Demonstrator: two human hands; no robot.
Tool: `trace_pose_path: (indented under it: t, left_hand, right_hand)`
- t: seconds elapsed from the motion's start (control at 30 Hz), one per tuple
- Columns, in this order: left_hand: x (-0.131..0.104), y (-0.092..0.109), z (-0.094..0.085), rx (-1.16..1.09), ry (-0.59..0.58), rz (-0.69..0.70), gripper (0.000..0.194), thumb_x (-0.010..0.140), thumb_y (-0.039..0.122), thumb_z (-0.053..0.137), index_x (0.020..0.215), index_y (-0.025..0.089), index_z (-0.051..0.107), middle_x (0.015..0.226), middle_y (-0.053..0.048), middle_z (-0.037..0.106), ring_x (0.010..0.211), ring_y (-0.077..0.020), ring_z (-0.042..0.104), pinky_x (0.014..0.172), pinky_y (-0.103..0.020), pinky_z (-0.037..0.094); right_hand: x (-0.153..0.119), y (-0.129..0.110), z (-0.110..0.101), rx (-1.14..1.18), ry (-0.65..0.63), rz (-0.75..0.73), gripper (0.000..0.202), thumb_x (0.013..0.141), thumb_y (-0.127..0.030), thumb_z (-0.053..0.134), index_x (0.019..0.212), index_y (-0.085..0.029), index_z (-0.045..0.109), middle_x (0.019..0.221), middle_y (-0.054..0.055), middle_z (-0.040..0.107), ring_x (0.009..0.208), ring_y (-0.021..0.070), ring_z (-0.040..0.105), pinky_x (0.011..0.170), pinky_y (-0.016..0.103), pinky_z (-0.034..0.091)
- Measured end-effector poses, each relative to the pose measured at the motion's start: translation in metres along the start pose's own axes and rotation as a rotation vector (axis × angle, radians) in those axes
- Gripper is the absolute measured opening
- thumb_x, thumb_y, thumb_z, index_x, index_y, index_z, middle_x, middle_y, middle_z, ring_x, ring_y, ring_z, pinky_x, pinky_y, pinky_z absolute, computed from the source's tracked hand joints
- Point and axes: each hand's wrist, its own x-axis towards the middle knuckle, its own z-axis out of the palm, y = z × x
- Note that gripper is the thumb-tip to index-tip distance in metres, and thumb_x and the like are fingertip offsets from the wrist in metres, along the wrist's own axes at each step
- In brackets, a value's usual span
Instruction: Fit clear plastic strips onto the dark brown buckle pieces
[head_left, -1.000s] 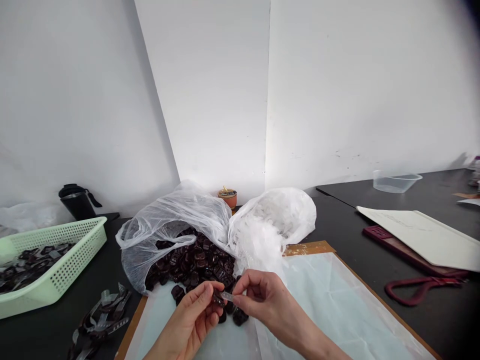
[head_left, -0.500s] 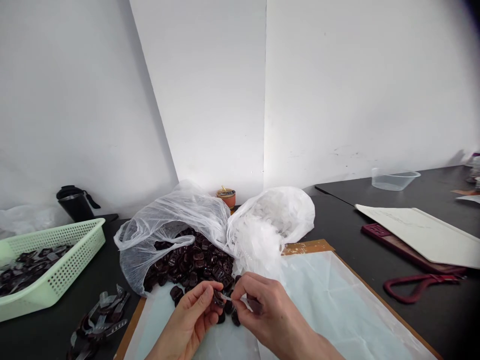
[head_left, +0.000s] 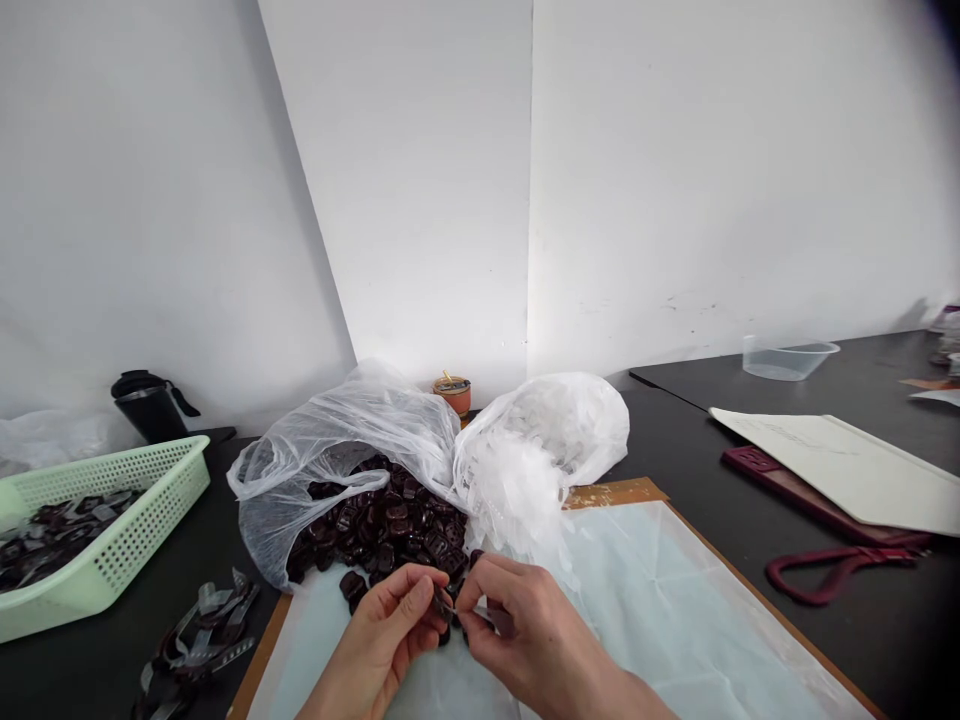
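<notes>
My left hand [head_left: 394,630] is closed, thumb and fingertips pinching a small dark brown plastic buckle [head_left: 442,603]. Close against it, my right hand [head_left: 529,625] pinches a thin clear plastic strap [head_left: 491,616], whose tip meets the buckle. Whether the strap passes through it is hidden by my fingers. Just beyond my hands, a heap of dark brown buckles [head_left: 401,525] spills from a clear plastic bag [head_left: 289,475]. To its right, a mass of clear straps [head_left: 517,485] pours out of a white bag [head_left: 607,420].
Left, buckles joined to straps [head_left: 202,640] lie beside a pale green basket [head_left: 154,530] holding more. A black tumbler [head_left: 150,408] and small orange pot [head_left: 453,395] stand behind. Right are dark red scissors [head_left: 817,580], a white notebook [head_left: 840,465] and a clear tub [head_left: 787,358].
My right hand has shifted slightly left, its fingertips closer to the buckle. Less of the strap shows between my two hands. My left hand has hardly moved.
</notes>
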Motion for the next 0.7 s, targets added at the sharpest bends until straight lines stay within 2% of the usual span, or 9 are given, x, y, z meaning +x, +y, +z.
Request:
trace_pose_path:
  t: [0.1, 0.3, 0.47, 0.57, 0.7]
  left_hand:
    - [0.0, 0.002, 0.002, 0.049, 0.004, 0.008, 0.031, 0.068, 0.043, 0.082, 0.077, 0.015, 0.074, 0.063, 0.002, 0.062, 0.059, -0.0085, 0.054, 0.055, -0.016, 0.045]
    - [-0.001, 0.002, 0.004, 0.133, 0.017, 0.019, 0.032, 0.066, 0.044, 0.083, 0.067, 0.015, 0.068, 0.061, 0.004, 0.058, 0.054, -0.0074, 0.051, 0.049, -0.015, 0.04]
    - [-0.001, 0.002, 0.004, 0.16, 0.044, 0.027, 0.035, 0.065, 0.045, 0.083, 0.062, 0.016, 0.063, 0.057, 0.005, 0.055, 0.052, -0.0074, 0.05, 0.047, -0.015, 0.038]
    - [0.0, 0.001, 0.002, 0.187, 0.05, 0.016, 0.037, 0.065, 0.045, 0.082, 0.06, 0.017, 0.06, 0.052, 0.005, 0.056, 0.048, -0.0065, 0.047, 0.045, -0.015, 0.036]
    - [0.003, -0.001, -0.003, 0.28, 0.074, 0.019, 0.04, 0.067, 0.051, 0.079, 0.062, 0.017, 0.06, 0.046, 0.005, 0.057, 0.043, -0.0068, 0.047, 0.043, -0.015, 0.035]
  right_hand:
    - [0.001, 0.001, 0.002, 0.062, 0.002, 0.06, 0.015, 0.074, -0.007, 0.055, 0.067, -0.019, 0.061, 0.064, -0.002, 0.058, 0.053, 0.0098, 0.047, 0.051, 0.021, 0.035]
    - [0.003, 0.009, 0.004, 0.27, 0.004, 0.277, 0.012, 0.071, -0.009, 0.055, 0.066, -0.018, 0.061, 0.057, -0.004, 0.055, 0.054, 0.0104, 0.047, 0.05, 0.021, 0.036]
    - [0.002, 0.015, 0.013, 0.497, -0.055, 0.363, 0.007, 0.073, -0.013, 0.058, 0.067, -0.017, 0.059, 0.056, -0.004, 0.054, 0.05, 0.0097, 0.048, 0.047, 0.021, 0.039]
    - [0.001, 0.021, 0.019, 0.684, -0.086, 0.4, 0.005, 0.074, -0.017, 0.063, 0.07, -0.016, 0.062, 0.057, -0.004, 0.058, 0.051, 0.0109, 0.055, 0.052, 0.023, 0.046]
    - [0.002, 0.027, 0.021, 0.85, -0.159, 0.427, 0.014, 0.074, -0.028, 0.072, 0.077, -0.014, 0.068, 0.065, 0.0, 0.066, 0.061, 0.0148, 0.065, 0.062, 0.027, 0.053]
